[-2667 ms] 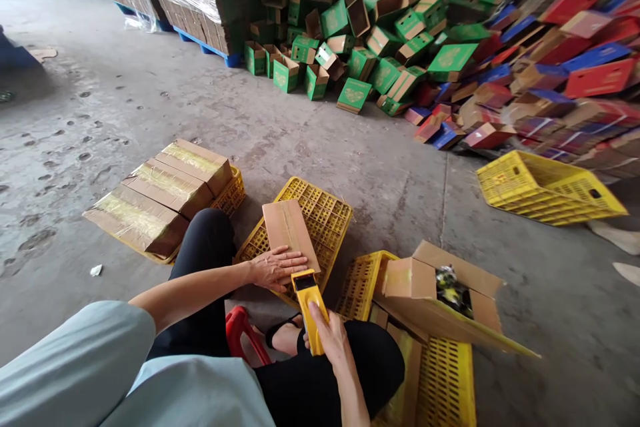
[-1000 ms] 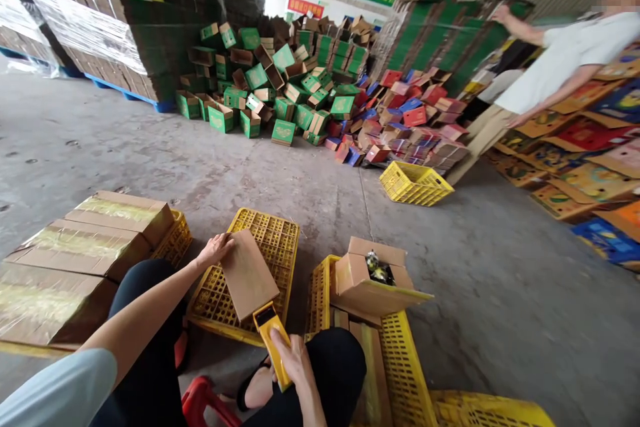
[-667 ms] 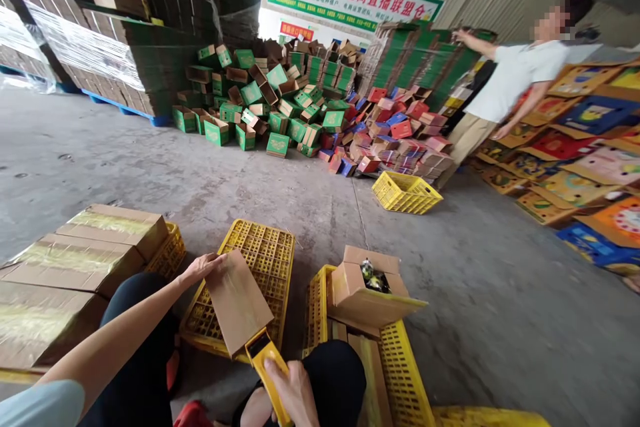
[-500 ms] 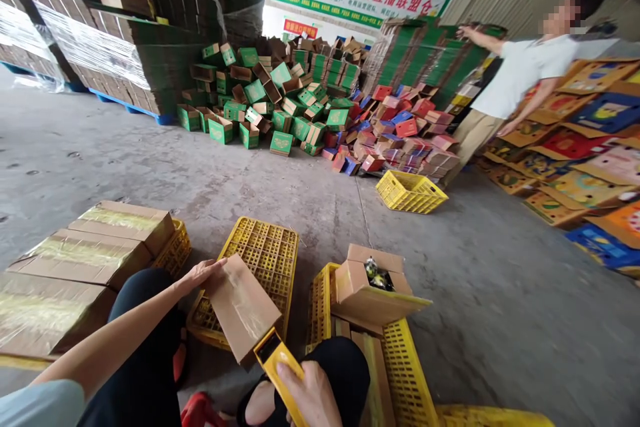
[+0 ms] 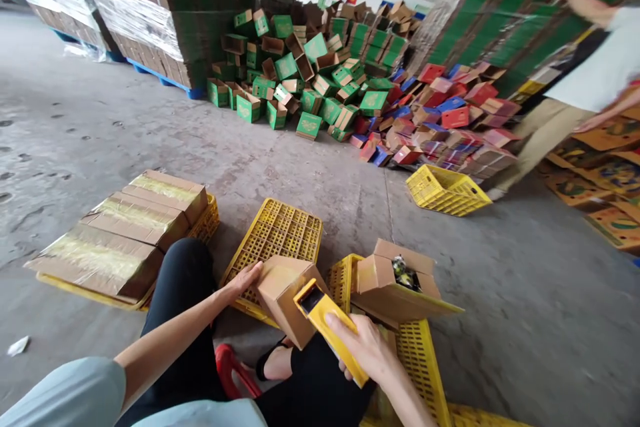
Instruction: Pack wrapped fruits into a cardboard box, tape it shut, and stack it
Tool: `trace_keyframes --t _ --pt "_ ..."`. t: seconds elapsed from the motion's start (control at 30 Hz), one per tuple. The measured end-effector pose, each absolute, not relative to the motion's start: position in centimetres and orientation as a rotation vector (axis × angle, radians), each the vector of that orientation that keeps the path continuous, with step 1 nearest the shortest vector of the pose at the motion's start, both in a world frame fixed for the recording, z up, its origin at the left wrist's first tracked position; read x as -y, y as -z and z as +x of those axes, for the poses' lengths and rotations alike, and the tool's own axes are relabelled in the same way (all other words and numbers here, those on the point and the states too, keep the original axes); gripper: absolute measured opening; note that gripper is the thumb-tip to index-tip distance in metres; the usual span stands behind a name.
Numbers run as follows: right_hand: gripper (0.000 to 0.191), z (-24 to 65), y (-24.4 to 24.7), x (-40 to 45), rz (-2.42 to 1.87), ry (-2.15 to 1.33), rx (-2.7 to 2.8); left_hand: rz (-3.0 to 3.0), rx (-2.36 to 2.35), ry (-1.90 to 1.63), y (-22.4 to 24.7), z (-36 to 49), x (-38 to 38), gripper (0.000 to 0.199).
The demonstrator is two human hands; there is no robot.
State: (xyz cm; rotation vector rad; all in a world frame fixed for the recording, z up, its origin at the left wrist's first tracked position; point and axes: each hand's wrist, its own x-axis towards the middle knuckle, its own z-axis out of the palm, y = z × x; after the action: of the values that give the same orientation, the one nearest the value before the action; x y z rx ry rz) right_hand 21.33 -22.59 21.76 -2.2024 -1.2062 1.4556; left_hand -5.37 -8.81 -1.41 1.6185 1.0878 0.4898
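Note:
A small brown carton (image 5: 287,290) is tilted over the near end of an upturned yellow crate (image 5: 280,230). My left hand (image 5: 247,278) lies against the carton's left edge, its fingers extended and fairly flat. In my right hand (image 5: 361,341) is a yellow tape dispenser (image 5: 333,330), its dark open end close to the carton's right side. Just right of it, an open carton (image 5: 380,273) with dark, shiny wrapped items inside rests on another yellow crate (image 5: 417,360).
Taped cartons (image 5: 145,213) sit on a yellow crate at the left. An empty yellow crate (image 5: 447,190) stands farther off. Behind are heaps of green boxes (image 5: 307,123) and red boxes (image 5: 455,117). A person (image 5: 575,73) stands at the right.
The view has shifted, so the surroundings sit lower and farther right. The dispenser has moved from the carton's lower end up beside its right side, and the carton has turned.

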Motion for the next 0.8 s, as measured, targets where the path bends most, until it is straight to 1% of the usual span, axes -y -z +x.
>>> trace_keyframes --t 0.07,0.13,0.23,0.3,0.37,0.5,0.67,0.8 --pt "0.055 20.9 -20.9 21.4 -2.158 -1.489 1.157 1.642 -1.134 -0.606 -1.3 -5.7 8.0 0.084" --pt "0.057 20.5 -20.2 20.1 -2.121 -1.516 1.143 1.797 -1.011 -0.7 -4.9 -5.9 7.2 0.074" --pt "0.056 19.7 -19.9 18.4 -2.085 -1.527 1.177 2.114 -0.663 -0.627 -9.7 -5.8 6.7 0.066" --pt "0.056 19.3 -19.9 17.6 -2.063 -1.535 1.188 2.273 -0.527 -0.564 -11.4 -5.6 6.7 0.068" --pt "0.056 18.9 -20.1 17.3 -2.048 -1.536 1.172 2.387 -0.481 -0.527 -11.5 -5.4 6.5 0.074" --pt "0.058 18.4 -20.0 17.4 -2.01 -1.559 1.133 2.496 -0.501 -0.482 -10.1 -5.6 5.9 0.092" --pt "0.062 18.6 -19.4 17.5 -1.979 -1.632 1.12 2.555 -0.493 -0.458 -9.6 -5.4 5.3 0.098" --pt "0.059 19.5 -19.0 18.3 -1.985 -1.635 1.083 2.57 -0.51 -0.496 -9.4 -5.5 4.8 0.103"
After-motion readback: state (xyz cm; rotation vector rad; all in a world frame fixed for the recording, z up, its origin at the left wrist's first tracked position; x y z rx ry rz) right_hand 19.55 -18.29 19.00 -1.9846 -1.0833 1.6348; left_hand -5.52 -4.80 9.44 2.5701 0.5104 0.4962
